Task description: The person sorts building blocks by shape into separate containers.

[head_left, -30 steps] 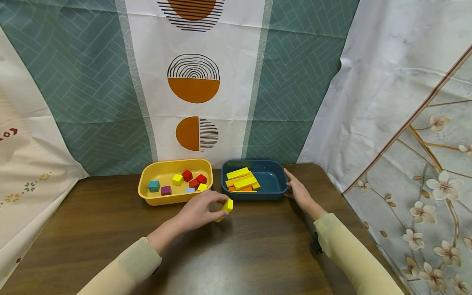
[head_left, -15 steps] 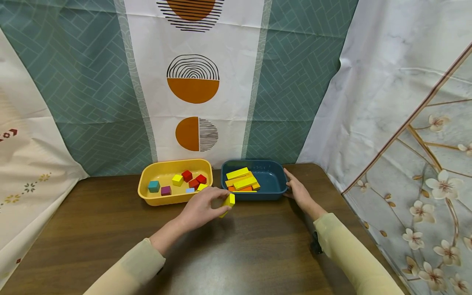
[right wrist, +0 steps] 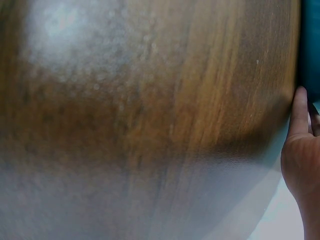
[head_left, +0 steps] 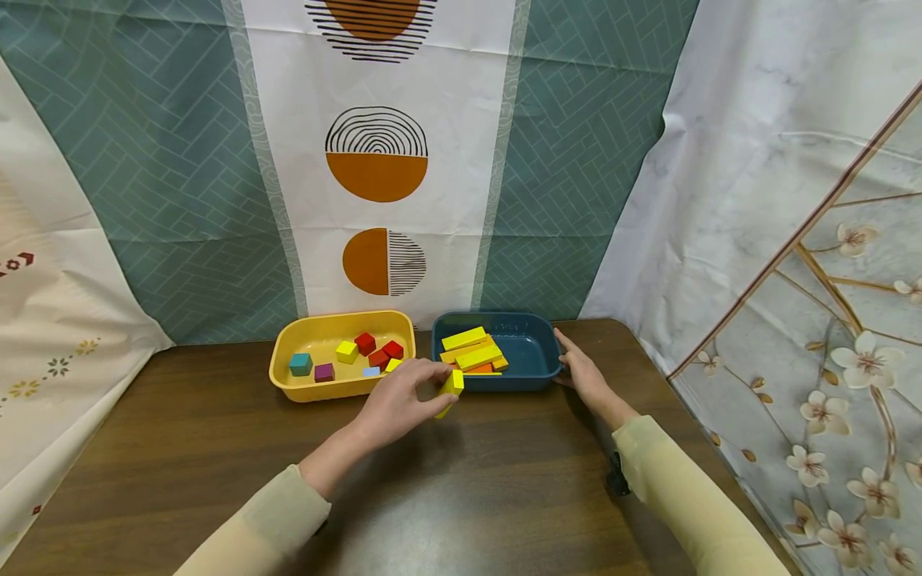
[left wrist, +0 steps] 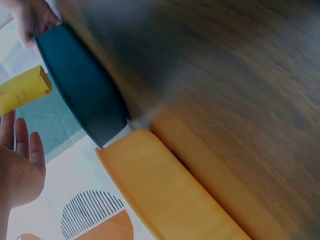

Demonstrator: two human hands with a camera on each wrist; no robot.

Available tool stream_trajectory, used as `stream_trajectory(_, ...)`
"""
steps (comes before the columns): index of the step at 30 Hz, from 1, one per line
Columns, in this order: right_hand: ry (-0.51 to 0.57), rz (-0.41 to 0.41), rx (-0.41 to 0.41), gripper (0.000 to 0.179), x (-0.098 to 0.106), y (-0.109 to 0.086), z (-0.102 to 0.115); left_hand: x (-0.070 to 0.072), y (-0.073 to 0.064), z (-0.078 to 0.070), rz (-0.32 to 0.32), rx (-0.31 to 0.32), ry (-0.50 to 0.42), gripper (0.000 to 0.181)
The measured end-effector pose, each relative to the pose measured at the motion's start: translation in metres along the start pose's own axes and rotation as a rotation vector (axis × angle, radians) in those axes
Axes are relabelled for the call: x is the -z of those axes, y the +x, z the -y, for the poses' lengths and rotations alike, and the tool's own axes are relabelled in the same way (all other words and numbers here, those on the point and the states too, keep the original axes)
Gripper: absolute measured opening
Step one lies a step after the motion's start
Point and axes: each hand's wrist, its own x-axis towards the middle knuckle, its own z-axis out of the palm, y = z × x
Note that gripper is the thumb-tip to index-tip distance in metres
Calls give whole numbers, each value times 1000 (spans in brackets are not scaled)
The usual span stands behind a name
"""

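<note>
My left hand (head_left: 403, 402) pinches a yellow block (head_left: 452, 384) between thumb and fingers, above the table at the near left corner of the dark blue tray (head_left: 533, 383). In the left wrist view the same block (left wrist: 25, 90) shows as an oblong bar. Several yellow and orange oblong blocks (head_left: 479, 356) lie in the left part of the blue tray. My right hand (head_left: 587, 376) rests against the right end of that tray with its fingers fairly straight. The right wrist view shows this hand (right wrist: 302, 155) touching the tray's side.
Left of the blue tray stands a yellow tray (head_left: 317, 390) with several small cubes, among them a teal cube (head_left: 300, 364), a purple cube (head_left: 324, 372) and a red cube (head_left: 365, 344). Both trays stand at the back of the wooden table (head_left: 461, 496), before a patterned curtain (head_left: 576, 200).
My left hand has moved slightly up and to the right with the yellow block, closer to the blue tray's near rim. The right hand and both trays have stayed put.
</note>
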Motion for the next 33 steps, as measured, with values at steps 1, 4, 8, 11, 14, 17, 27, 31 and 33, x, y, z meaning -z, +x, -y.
stream_trajectory(1, 0, -3, 4, 60, 1, 1, -3, 0, 1, -1, -9, -1, 2, 40)
stream_trajectory(4, -19, -16, 12, 60, 3, 6, -14, -1, 3, -5, -39, -5, 6, 40)
stream_trajectory(8, -66, -32, 20, 59, 4, 9, -25, -3, 7, -10, -64, -7, 11, 40)
stream_trajectory(11, -78, -38, 23, 60, 4, 9, -27, -5, 11, -14, -74, -8, 16, 41)
stream_trajectory(14, -78, -41, 24, 60, 3, 9, -28, -7, 14, -19, -81, -6, 28, 43)
stream_trajectory(17, -80, -42, 25, 60, 3, 10, -28, -9, 17, -23, -84, -4, 32, 45)
stream_trajectory(27, -88, -39, 30, 60, 4, 10, -27, -17, 28, -36, -94, -12, 20, 46)
stream_trajectory(31, -89, -43, 31, 60, 4, 11, -28, -19, 32, -40, -97, -17, 4, 45)
stream_trajectory(33, -88, -43, 30, 60, 4, 11, -28, -20, 34, -41, -98, -17, -6, 44)
